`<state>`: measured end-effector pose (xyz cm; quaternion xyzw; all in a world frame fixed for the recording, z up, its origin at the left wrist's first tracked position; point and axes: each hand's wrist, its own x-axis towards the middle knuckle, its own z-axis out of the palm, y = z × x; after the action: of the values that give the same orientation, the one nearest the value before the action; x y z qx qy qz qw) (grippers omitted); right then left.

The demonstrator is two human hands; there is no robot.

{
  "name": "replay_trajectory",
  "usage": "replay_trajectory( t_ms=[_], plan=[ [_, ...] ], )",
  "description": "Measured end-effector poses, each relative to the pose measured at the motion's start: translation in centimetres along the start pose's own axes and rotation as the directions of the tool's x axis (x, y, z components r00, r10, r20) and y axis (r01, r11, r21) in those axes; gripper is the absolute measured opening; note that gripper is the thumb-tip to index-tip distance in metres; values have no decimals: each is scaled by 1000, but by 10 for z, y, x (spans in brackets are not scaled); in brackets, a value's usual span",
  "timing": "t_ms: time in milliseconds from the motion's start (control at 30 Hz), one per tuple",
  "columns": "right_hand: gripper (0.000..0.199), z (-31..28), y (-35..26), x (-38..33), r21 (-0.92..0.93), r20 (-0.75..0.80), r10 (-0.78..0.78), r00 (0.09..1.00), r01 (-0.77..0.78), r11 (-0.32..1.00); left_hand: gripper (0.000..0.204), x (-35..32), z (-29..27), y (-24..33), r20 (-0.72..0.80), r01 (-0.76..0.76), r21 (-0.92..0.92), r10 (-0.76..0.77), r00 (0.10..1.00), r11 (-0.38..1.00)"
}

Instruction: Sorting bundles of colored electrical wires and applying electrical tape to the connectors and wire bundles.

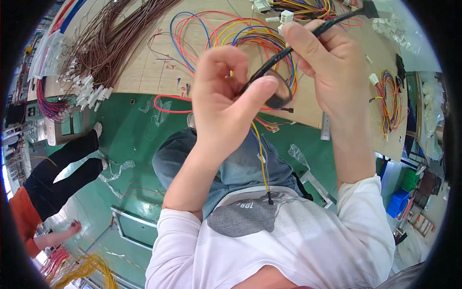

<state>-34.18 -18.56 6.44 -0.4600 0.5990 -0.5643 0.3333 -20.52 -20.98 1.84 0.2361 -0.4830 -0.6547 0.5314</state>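
A black-taped wire bundle [276,59] runs slantwise between my hands, up to the far right. My left hand [224,94] is closed round its lower end, fingers curled and partly hidden. A roll of black tape [284,99] sits just behind my left thumb; whether the thumb grips it too, I cannot tell. My right hand [334,65] pinches the bundle higher up between thumb and fingers. A white connector [286,17] shows by the right fingertips. Below the hands, a yellow wire [261,154] with a black end hangs down over my shirt.
Coiled red, blue and yellow wires [231,31] lie on the wooden table [130,72] behind my hands. Brown wires [106,43] with white connectors spread at the left. Another wire coil [389,103] lies right. A person in dark trousers [62,164] is at the left.
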Motion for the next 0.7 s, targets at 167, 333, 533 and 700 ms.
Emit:
replay_trajectory(
  t_ms=[167, 333, 533, 700],
  plan=[
    [15, 10, -1, -7, 186, 160, -99, 982, 69, 980, 11, 1, -3, 1, 60, 91, 77, -96, 994, 993],
    [15, 3, 1, -8, -79, 211, -44, 977, 62, 995, 10, 2, -9, -5, 126, 2, 297, -41, 991, 955],
    [23, 14, 20, -19, -201, 149, -43, 988, 73, 977, 8, 9, -7, -5, 100, -4, 435, -43, 994, 900],
    [29, 1, 21, -13, -179, 369, -65, 927, 140, 974, 7, 12, -15, 0, 162, 0, 417, -74, 984, 909]
  ],
)
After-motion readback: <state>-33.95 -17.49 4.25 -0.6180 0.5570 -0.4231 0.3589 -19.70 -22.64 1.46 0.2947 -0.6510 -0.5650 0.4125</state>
